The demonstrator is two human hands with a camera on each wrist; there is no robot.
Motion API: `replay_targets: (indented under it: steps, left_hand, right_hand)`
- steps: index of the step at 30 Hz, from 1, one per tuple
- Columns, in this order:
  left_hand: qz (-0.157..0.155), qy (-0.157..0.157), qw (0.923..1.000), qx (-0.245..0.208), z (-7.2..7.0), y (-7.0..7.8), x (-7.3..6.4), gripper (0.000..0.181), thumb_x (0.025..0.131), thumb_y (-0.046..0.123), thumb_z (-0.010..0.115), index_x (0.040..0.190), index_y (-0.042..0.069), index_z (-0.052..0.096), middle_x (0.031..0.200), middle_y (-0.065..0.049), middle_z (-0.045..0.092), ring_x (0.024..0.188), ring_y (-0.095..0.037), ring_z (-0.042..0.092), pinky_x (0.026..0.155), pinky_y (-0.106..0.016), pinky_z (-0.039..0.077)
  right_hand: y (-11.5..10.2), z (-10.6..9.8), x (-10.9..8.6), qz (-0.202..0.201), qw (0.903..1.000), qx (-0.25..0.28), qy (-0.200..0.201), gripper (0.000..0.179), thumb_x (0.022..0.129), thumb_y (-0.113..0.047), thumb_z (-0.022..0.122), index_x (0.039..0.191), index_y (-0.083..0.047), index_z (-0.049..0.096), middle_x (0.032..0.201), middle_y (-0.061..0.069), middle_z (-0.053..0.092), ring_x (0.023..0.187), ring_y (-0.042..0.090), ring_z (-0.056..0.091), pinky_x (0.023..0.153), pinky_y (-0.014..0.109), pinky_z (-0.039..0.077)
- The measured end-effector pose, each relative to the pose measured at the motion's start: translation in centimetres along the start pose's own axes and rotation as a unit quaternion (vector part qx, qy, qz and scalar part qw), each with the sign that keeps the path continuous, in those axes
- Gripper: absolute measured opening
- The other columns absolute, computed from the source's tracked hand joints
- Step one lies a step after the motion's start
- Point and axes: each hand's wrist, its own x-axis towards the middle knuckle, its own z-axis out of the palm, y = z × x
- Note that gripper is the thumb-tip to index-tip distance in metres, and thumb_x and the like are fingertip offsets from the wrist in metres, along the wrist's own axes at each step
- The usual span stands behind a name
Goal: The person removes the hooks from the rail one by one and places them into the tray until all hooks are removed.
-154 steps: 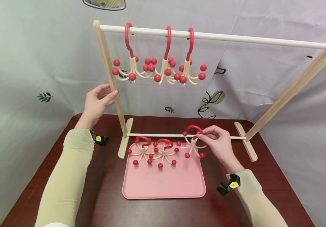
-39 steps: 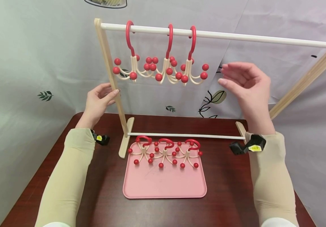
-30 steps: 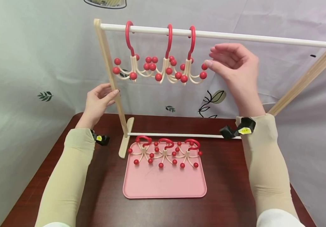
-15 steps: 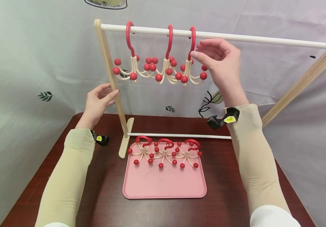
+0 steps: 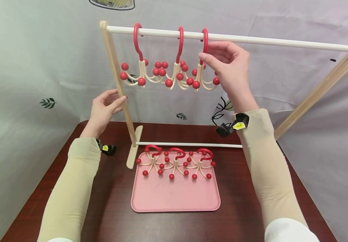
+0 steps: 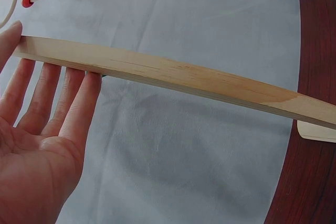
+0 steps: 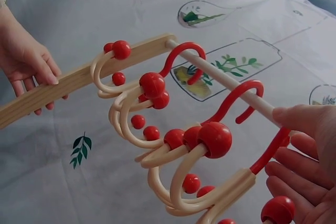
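My left hand (image 5: 101, 109) pinches the left wooden post (image 5: 112, 64) of a hanging rack, thumb in front and fingers behind. From the rack's white top rail (image 5: 268, 41) hang three red-hooked hangers with curved pale arms tipped by red balls. My right hand (image 5: 233, 69) has its thumb and fingers around the red hook neck of the rightmost hanging hanger (image 5: 200, 72), just under the rail. To its left hang the middle hanger (image 5: 177, 72) and the leftmost hanger (image 5: 142, 69). In the right wrist view the thumb (image 7: 296, 119) lies at that hook, partly hiding it.
A pink tray (image 5: 175, 198) on the dark wooden table (image 5: 110, 201) bears three similar hangers in a row: left (image 5: 152, 161), middle (image 5: 175, 163) and right (image 5: 200, 164). The rack's lower white bar (image 5: 189, 145) runs behind them. A patterned cloth (image 5: 56, 67) backs the table.
My right hand set a third hanger on the tray, let it go, rose to the rail and moved left to the rightmost hanging hanger's hook. My left hand has stayed on the post.
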Motion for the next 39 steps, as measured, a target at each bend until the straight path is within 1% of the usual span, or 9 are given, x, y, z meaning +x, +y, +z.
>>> replay_targets:
  steps: [3,8,12,15,18,24,29,36,39]
  left_hand:
    - [-0.001,0.0,1.0,0.001,0.0,0.1,-0.1,0.042,0.093,0.029,0.078,0.13,0.013,0.067,0.119,-0.005,0.069,0.109,-0.017,0.066,0.086,-0.025,0.057]
    - [-0.003,-0.001,1.0,0.002,0.0,0.3,-0.3,0.042,0.093,0.029,0.078,0.13,0.013,0.067,0.119,-0.005,0.069,0.108,-0.016,0.066,0.087,-0.026,0.057]
    - [-0.003,-0.002,1.0,-0.001,0.0,0.3,-0.3,0.042,0.093,0.029,0.078,0.13,0.013,0.068,0.119,-0.005,0.07,0.108,-0.016,0.067,0.087,-0.026,0.057]
    - [-0.003,-0.003,1.0,-0.004,0.0,0.2,-0.2,0.042,0.092,0.028,0.079,0.13,0.013,0.068,0.118,-0.004,0.07,0.107,-0.016,0.067,0.087,-0.026,0.057]
    - [-0.004,-0.003,1.0,-0.007,0.0,0.1,-0.1,0.041,0.092,0.028,0.079,0.129,0.013,0.068,0.118,-0.004,0.07,0.107,-0.016,0.067,0.087,-0.026,0.057]
    - [-0.002,-0.003,1.0,-0.009,-0.1,0.0,0.0,0.041,0.092,0.028,0.079,0.129,0.014,0.068,0.119,-0.004,0.07,0.107,-0.016,0.067,0.086,-0.026,0.057]
    - [0.001,-0.003,0.9999,-0.012,-0.1,-0.1,0.0,0.041,0.092,0.028,0.079,0.129,0.013,0.068,0.118,-0.004,0.07,0.107,-0.015,0.068,0.086,-0.026,0.057]
    - [0.002,-0.002,1.0,-0.007,-0.1,-0.1,0.1,0.041,0.092,0.028,0.078,0.129,0.013,0.068,0.119,-0.004,0.07,0.108,-0.017,0.067,0.086,-0.026,0.057]
    - [0.001,-0.002,1.0,-0.004,-0.1,-0.1,0.1,0.042,0.092,0.028,0.078,0.13,0.014,0.068,0.119,-0.004,0.07,0.109,-0.017,0.066,0.086,-0.026,0.057]
  right_hand:
    - [0.1,0.2,0.2,-0.002,1.0,0.007,0.001,0.032,0.079,-0.008,0.09,0.109,-0.004,0.077,0.103,0.011,0.074,0.099,0.023,0.071,0.089,0.029,0.056]
    - [0.3,0.6,0.4,-0.009,0.9999,0.008,0.009,0.031,0.081,-0.008,0.089,0.108,-0.001,0.076,0.1,0.011,0.074,0.096,0.023,0.071,0.089,0.03,0.056]
    - [0.1,0.8,0.3,-0.013,0.9996,-0.009,0.023,0.023,0.083,-0.01,0.087,0.103,-0.003,0.078,0.098,0.01,0.074,0.095,0.022,0.07,0.088,0.029,0.055]
    - [-0.2,0.9,0.0,-0.009,0.9991,-0.024,0.034,0.02,0.084,-0.012,0.086,0.102,-0.006,0.079,0.097,0.009,0.074,0.093,0.022,0.069,0.076,0.025,0.052]
    - [-0.7,0.9,-0.4,0.0,0.9984,-0.036,0.043,0.02,0.084,-0.014,0.086,0.102,-0.008,0.08,0.097,0.008,0.075,0.091,0.022,0.068,0.066,0.026,0.046]
    - [-1.1,0.8,-0.6,0.001,0.9969,-0.06,0.051,0.02,0.085,-0.016,0.086,0.102,-0.008,0.08,0.096,0.008,0.075,0.089,0.022,0.07,0.071,0.027,0.052]
    - [-0.8,0.4,-0.3,0.002,0.9942,-0.091,0.057,0.023,0.084,-0.021,0.087,0.104,-0.011,0.08,0.096,0.006,0.076,0.086,0.022,0.071,0.063,0.028,0.05]
    - [-0.7,0.1,0.0,-0.004,0.9946,-0.074,0.073,0.023,0.083,-0.02,0.088,0.101,-0.009,0.08,0.093,0.007,0.076,0.081,0.023,0.071,0.057,0.027,0.049]
    - [-1.3,0.0,-0.2,-0.016,0.995,-0.055,0.082,0.021,0.083,-0.016,0.088,0.1,-0.006,0.079,0.091,0.009,0.076,0.081,0.023,0.072,0.064,0.024,0.054]
